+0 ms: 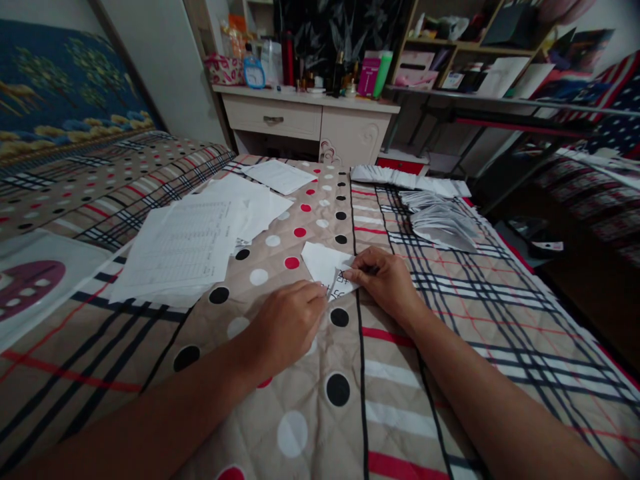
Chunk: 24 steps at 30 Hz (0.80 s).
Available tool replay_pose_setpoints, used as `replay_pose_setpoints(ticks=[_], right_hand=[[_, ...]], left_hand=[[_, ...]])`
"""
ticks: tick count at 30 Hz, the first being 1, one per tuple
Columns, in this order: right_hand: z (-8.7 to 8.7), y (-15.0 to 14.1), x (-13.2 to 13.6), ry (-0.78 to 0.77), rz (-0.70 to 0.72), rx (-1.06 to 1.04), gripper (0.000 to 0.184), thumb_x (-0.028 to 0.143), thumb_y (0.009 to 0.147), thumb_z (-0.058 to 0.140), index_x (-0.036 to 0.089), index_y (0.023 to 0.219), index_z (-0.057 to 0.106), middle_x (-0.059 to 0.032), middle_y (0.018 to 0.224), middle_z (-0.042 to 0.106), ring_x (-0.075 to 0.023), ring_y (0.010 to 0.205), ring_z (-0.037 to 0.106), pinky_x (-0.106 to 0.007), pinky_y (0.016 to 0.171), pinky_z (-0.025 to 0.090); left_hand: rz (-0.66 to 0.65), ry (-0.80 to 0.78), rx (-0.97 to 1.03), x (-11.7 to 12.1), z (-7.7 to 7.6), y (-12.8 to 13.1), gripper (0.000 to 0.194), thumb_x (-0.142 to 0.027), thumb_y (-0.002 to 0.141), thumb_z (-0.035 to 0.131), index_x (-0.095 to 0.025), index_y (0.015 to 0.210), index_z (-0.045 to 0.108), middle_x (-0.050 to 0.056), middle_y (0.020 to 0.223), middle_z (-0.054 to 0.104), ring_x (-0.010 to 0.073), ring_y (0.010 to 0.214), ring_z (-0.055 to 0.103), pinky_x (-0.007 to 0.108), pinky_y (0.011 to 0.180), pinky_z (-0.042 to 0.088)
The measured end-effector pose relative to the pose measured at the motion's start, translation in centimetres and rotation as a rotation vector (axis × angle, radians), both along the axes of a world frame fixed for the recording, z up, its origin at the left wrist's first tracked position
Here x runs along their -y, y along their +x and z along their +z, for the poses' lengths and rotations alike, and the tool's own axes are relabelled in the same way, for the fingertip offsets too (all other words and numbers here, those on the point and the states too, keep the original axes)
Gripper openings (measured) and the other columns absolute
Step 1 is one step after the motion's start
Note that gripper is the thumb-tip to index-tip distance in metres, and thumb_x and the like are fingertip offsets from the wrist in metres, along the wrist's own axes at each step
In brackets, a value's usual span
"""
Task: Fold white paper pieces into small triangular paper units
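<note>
Pale dresser [357, 127] seen at far side, its top crowded with bottles [288, 60]; open shelving [480, 49] noted at right; bed [400, 383] covered in dots and plaid; all dimly lit.

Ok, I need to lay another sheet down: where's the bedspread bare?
Bare: between forearms, and right of the right hand, this side of the paper bundles. Crowded: the left, under printed sheets, and where the left hand pinches white paper.

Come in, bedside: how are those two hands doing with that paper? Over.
Left hand and right hand: both gripping the white paper. Handwriting partly hidden by the hands. Printed sheets lie apart, off left.
</note>
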State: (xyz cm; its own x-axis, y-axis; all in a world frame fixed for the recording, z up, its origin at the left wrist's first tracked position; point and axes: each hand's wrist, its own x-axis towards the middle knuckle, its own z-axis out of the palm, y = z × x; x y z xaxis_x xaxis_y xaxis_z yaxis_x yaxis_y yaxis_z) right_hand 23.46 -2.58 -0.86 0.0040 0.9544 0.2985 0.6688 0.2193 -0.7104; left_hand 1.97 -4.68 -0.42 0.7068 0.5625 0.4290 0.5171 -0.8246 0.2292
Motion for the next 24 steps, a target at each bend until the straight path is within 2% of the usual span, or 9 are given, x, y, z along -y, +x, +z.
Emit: replay_pose_setpoints(ticks=[4,8,11,13,16,19,24], right_hand=[[0.0,-0.2,-0.3,-0.008,-0.048,0.054,0.015,0.028,0.070,0.080,0.019,0.069,0.068,-0.0012,0.075,0.067,-0.0150,0.069,0.058,-0.027,0.065,0.042],[0.1,-0.2,-0.5,-0.040,-0.047,0.086,0.014,0.030,0.071,0.080,0.020,0.071,0.071,-0.0007,0.074,0.067,-0.0145,0.067,0.058,-0.027,0.063,0.041],[0.0,-0.1,-0.5,-0.059,0.000,0.073,0.010,0.030,0.076,0.075,0.020,0.075,0.074,-0.0016,0.077,0.070,-0.0153,0.072,0.061,-0.026,0.065,0.042],[0.0,-0.1,-0.6,-0.082,0.011,0.067,0.009,0.029,0.078,0.073,0.021,0.077,0.075,-0.0022,0.080,0.072,-0.0156,0.073,0.063,-0.026,0.066,0.042],[0.0,-0.1,-0.6,-0.125,-0.027,0.058,0.011,0.032,0.075,0.075,0.021,0.078,0.075,-0.0012,0.074,0.072,-0.0149,0.066,0.061,-0.026,0.061,0.041],[0.3,-0.4,-0.6,-0.154,-0.080,0.040,0.014,0.033,0.071,0.078,0.021,0.076,0.073,0.0014,0.065,0.068,-0.0135,0.058,0.058,-0.025,0.056,0.038],[0.6,-0.7,-0.5,-0.159,-0.126,0.034,0.017,0.035,0.068,0.080,0.021,0.074,0.072,0.0023,0.062,0.067,-0.0127,0.056,0.056,-0.025,0.054,0.035]], left_hand=[[0.054,-0.050,0.092,-0.5,-0.1,0.1,0.014,-0.019,0.088,0.060,-0.016,0.081,0.071,0.007,0.090,0.072,0.0205,0.084,0.068,0.035,0.077,0.057],[0.152,-0.134,0.159,-1.0,-0.1,0.5,0.009,-0.018,0.082,0.068,-0.019,0.074,0.073,0.003,0.084,0.073,0.0174,0.076,0.068,0.030,0.069,0.054],[0.172,-0.180,0.185,-1.1,0.0,0.5,0.004,-0.018,0.079,0.072,-0.020,0.075,0.073,0.000,0.084,0.073,0.0163,0.076,0.067,0.028,0.069,0.051],[0.184,-0.201,0.195,-1.1,0.0,0.5,0.005,-0.020,0.078,0.074,-0.022,0.083,0.074,-0.001,0.086,0.073,0.0161,0.076,0.067,0.028,0.068,0.050],[0.166,-0.199,0.173,-1.0,0.1,0.4,0.014,-0.020,0.080,0.072,-0.026,0.093,0.075,-0.001,0.088,0.073,0.0150,0.077,0.067,0.027,0.067,0.048],[0.133,-0.163,0.092,-0.9,0.3,0.3,0.012,-0.019,0.083,0.068,-0.027,0.087,0.076,-0.001,0.087,0.071,0.0153,0.078,0.066,0.027,0.066,0.047],[0.114,-0.123,0.012,-0.7,0.5,0.3,0.014,-0.019,0.085,0.064,-0.027,0.085,0.076,-0.001,0.087,0.070,0.0171,0.079,0.064,0.030,0.067,0.047]])
